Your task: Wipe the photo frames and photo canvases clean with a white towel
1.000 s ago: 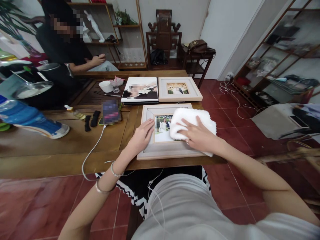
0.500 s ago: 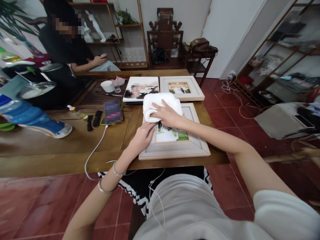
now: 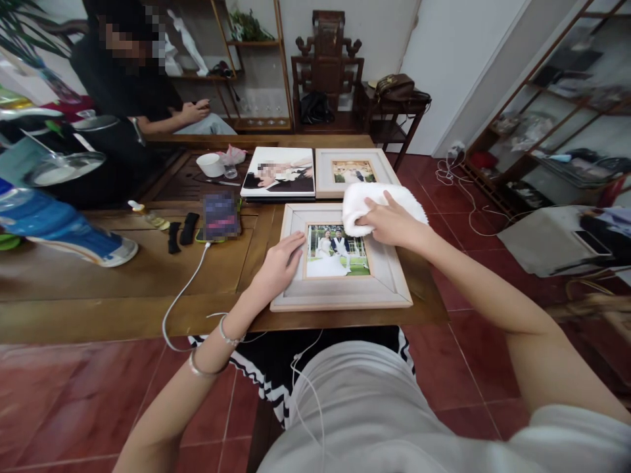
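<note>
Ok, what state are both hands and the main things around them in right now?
Left hand: fingers extended, resting on the near frame's left side.
Right hand: on the cloth; how firmly it holds is unclear.
Cloth: folded, covering the near frame's far right corner.
Near frame: flat, photo up.
Far frame: flat, photo up.
Phone: on the table, cable plugged in.

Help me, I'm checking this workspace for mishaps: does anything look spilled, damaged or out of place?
Nothing looks spilled or broken. One slightly untidy thing: the white cable from the phone sags over the near edge of the table, where it might snag. The photo frame under the left hand shows no visible damage.
</note>
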Available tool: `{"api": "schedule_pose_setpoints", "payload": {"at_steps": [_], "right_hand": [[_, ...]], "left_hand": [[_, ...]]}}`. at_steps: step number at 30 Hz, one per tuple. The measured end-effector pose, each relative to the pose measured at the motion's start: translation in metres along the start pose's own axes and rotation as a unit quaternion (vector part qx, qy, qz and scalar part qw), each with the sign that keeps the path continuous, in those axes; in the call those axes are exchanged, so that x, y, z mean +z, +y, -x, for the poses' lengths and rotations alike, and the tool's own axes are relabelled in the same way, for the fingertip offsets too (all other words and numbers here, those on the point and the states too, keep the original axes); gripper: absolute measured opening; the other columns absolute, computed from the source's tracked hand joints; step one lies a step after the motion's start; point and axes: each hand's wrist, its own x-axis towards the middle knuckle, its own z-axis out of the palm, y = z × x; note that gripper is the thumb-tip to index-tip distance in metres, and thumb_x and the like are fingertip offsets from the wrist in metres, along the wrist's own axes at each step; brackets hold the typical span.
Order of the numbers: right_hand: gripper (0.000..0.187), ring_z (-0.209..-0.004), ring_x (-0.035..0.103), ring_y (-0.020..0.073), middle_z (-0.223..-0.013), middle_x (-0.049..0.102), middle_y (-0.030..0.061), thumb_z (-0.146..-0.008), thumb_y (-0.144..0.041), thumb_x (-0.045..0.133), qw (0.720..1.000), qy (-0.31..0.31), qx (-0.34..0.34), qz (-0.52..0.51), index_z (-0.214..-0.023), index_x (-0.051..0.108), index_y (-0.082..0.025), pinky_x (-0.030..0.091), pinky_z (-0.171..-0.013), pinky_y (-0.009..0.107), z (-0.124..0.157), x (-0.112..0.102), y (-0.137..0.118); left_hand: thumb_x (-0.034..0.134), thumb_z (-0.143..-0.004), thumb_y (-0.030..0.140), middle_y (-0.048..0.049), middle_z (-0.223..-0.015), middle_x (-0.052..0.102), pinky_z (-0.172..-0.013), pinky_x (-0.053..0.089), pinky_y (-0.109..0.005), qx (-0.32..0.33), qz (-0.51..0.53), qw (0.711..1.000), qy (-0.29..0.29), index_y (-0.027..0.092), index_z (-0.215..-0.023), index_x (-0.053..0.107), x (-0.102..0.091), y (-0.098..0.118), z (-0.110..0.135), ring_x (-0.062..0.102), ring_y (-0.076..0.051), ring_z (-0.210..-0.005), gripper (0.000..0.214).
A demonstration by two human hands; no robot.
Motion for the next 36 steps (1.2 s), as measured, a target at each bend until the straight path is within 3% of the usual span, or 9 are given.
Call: {"api": "schedule_pose_setpoints", "payload": {"at_steps": [4, 8, 14, 18, 23, 31, 36], "right_hand": [[0.056, -0.139, 0.038, 0.0316, -0.11, 0.07, 0.0145, -0.068, 0.007, 0.041, 1.0, -0.011, 0.007, 0.009, -0.112, 0.069, -0.015, 0.02, -0.113, 0.064, 0.023, -0.001, 0.002], [0.046, -0.135, 0.043, 0.0325, -0.108, 0.07, 0.0151, -0.068, 0.007, 0.042, 0.999, -0.028, -0.033, 0.018, -0.098, 0.071, -0.015, 0.024, -0.113, 0.061, 0.052, -0.005, -0.016], [0.05, -0.136, 0.044, 0.0289, -0.109, 0.071, 0.0135, -0.068, 0.006, 0.046, 0.992, -0.064, -0.105, -0.026, -0.103, 0.072, -0.018, 0.027, -0.115, 0.053, 0.101, -0.015, -0.038], [0.048, -0.137, 0.043, 0.0306, -0.118, 0.069, 0.0137, -0.068, 0.005, 0.048, 0.988, -0.057, -0.137, -0.052, -0.103, 0.072, -0.018, 0.029, -0.114, 0.054, 0.118, -0.012, -0.047], [0.045, -0.143, 0.033, 0.0331, -0.143, 0.054, 0.0113, -0.072, 0.001, 0.05, 0.985, -0.012, -0.165, -0.055, -0.108, 0.071, -0.017, 0.028, -0.115, 0.054, 0.107, 0.005, -0.065], [0.037, -0.143, 0.032, 0.0371, -0.146, 0.05, 0.015, -0.081, -0.01, 0.053, 0.973, 0.031, -0.226, -0.042, -0.115, 0.068, -0.014, 0.026, -0.113, 0.06, 0.055, 0.017, -0.106], [0.04, -0.143, 0.031, 0.0364, -0.149, 0.047, 0.0149, -0.083, -0.008, 0.051, 0.977, 0.021, -0.21, -0.037, -0.119, 0.066, -0.015, 0.025, -0.113, 0.061, 0.053, 0.019, -0.109]], "left_hand": [[0.044, -0.095, 0.026, -0.0164, -0.131, 0.063, -0.11, 0.043, -0.049, -0.001, -0.006, 1.0, 0.002, 0.012, -0.121, 0.065, 0.0, -0.001, 0.0, 0.057, -0.027, -0.126, 0.036], [0.045, -0.095, 0.028, -0.0148, -0.131, 0.063, -0.11, 0.043, -0.049, -0.005, -0.001, 1.0, 0.003, 0.014, -0.121, 0.065, 0.0, -0.002, 0.0, 0.057, -0.027, -0.126, 0.036], [0.044, -0.095, 0.027, -0.0163, -0.13, 0.064, -0.11, 0.044, -0.048, -0.002, -0.002, 1.0, 0.008, 0.012, -0.121, 0.065, 0.001, -0.002, 0.0, 0.057, -0.027, -0.126, 0.036], [0.045, -0.095, 0.028, -0.0157, -0.131, 0.063, -0.11, 0.044, -0.048, -0.003, -0.004, 1.0, 0.014, 0.013, -0.121, 0.065, 0.002, -0.001, 0.0, 0.057, -0.027, -0.126, 0.036], [0.045, -0.095, 0.028, -0.0149, -0.129, 0.065, -0.11, 0.044, -0.048, -0.004, -0.009, 1.0, 0.017, 0.013, -0.121, 0.065, 0.004, -0.001, 0.0, 0.058, -0.027, -0.125, 0.036], [0.042, -0.093, 0.022, -0.0163, -0.13, 0.064, -0.109, 0.045, -0.046, -0.006, -0.018, 1.0, 0.014, 0.011, -0.121, 0.065, 0.001, 0.002, -0.001, 0.059, -0.027, -0.124, 0.037], [0.042, -0.093, 0.021, -0.016, -0.131, 0.063, -0.109, 0.045, -0.047, -0.005, -0.017, 1.0, 0.008, 0.012, -0.121, 0.064, 0.0, 0.002, -0.001, 0.058, -0.027, -0.124, 0.037]]}}
